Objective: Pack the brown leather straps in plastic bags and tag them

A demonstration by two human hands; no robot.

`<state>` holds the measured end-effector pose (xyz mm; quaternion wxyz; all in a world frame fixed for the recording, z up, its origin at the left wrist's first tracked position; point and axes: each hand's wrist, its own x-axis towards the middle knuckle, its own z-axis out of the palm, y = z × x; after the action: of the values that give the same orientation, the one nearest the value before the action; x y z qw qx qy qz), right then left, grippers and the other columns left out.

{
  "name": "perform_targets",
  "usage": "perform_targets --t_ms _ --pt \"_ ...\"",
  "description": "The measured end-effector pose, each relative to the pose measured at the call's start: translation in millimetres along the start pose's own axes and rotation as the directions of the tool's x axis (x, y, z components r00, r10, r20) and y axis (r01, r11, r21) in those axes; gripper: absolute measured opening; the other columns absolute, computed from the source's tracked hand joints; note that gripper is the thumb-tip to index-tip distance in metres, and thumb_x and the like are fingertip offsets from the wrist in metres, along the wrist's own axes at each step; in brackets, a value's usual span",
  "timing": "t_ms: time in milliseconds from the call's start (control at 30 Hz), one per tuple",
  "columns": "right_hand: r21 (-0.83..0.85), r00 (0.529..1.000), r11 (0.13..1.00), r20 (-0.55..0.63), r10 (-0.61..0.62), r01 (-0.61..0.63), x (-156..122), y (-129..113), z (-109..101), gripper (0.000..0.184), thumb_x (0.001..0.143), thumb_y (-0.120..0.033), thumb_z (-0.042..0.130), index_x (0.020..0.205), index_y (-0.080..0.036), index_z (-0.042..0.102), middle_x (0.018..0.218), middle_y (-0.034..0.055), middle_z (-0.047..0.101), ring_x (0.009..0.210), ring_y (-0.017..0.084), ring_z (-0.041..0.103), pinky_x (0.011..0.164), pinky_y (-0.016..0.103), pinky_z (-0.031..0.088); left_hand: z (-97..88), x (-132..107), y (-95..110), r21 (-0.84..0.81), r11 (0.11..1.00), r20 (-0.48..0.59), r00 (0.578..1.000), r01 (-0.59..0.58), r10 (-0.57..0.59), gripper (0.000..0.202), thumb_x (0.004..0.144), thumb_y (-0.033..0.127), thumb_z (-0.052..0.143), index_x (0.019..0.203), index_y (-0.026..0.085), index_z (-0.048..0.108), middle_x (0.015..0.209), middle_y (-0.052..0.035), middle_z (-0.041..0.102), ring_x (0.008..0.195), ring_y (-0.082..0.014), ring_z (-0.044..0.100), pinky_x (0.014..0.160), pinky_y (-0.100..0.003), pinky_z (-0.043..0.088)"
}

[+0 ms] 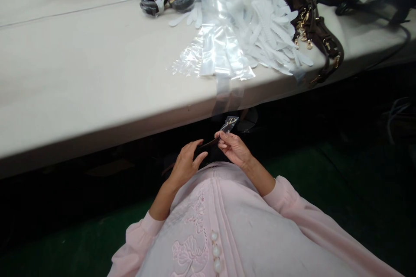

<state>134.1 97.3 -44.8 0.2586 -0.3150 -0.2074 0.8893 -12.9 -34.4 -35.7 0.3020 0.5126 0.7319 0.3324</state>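
Just off the table's front edge, my right hand (pixel 235 150) pinches a dark brown strap (pixel 211 143) between thumb and fingers. A small clear plastic sleeve (pixel 229 124) covers the strap's far end, and a gold metal clasp shows inside it. To the left, my left hand (pixel 187 163) is beside the strap with thumb and fingers apart. Part of the strap is hidden behind that hand, so whether the palm touches it is unclear.
On the pale table (pixel 81 73) lie a stack of clear plastic sleeves (pixel 221 52) and a heap of white serrated strips (pixel 269 30). Brown straps with gold hardware (pixel 326 47) hang over the edge at right. Wrapped dark coils (pixel 182 0) sit farther back.
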Motion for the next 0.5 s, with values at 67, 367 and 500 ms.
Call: perform_targets --t_ms 67,367,500 --pt "0.012 1.0 1.0 0.001 -0.01 0.01 0.4 -7.2 1.0 0.024 0.065 -0.026 0.089 0.078 -0.012 0.074 0.085 0.0039 0.064 0.063 0.004 0.042 0.045 0.014 0.035 0.2 -1.6 -11.4 -0.052 0.998 0.105 0.994 0.031 -0.026 0.034 0.095 0.039 0.054 0.123 0.021 0.06 0.108 -0.0074 0.069 0.1 -0.0225 0.064 0.089 -0.035 0.048" --pt "-0.026 0.998 0.998 -0.018 0.061 -0.062 -1.5 11.2 -0.8 0.031 0.064 -0.032 0.089 0.085 -0.014 0.075 0.085 0.0025 0.064 0.061 0.003 0.044 0.047 0.012 0.037 4.9 -13.4 1.7 -0.338 0.906 0.279 0.946 0.256 -0.163 0.035 0.097 0.045 0.046 0.108 0.016 0.061 0.061 0.0025 0.06 0.049 -0.0095 0.046 0.05 -0.021 0.036" --pt "-0.096 0.989 0.984 0.015 0.15 -0.148 -6.3 25.2 4.4 0.035 0.066 -0.038 0.088 0.089 -0.015 0.075 0.07 -0.0014 0.058 0.057 0.004 0.044 0.052 0.015 0.042 -0.1 -9.6 16.2 -0.362 0.89 0.313 0.935 0.279 -0.166 0.038 0.096 0.049 0.046 0.084 0.016 0.06 0.056 0.0025 0.057 0.047 -0.0084 0.042 0.048 -0.02 0.032"
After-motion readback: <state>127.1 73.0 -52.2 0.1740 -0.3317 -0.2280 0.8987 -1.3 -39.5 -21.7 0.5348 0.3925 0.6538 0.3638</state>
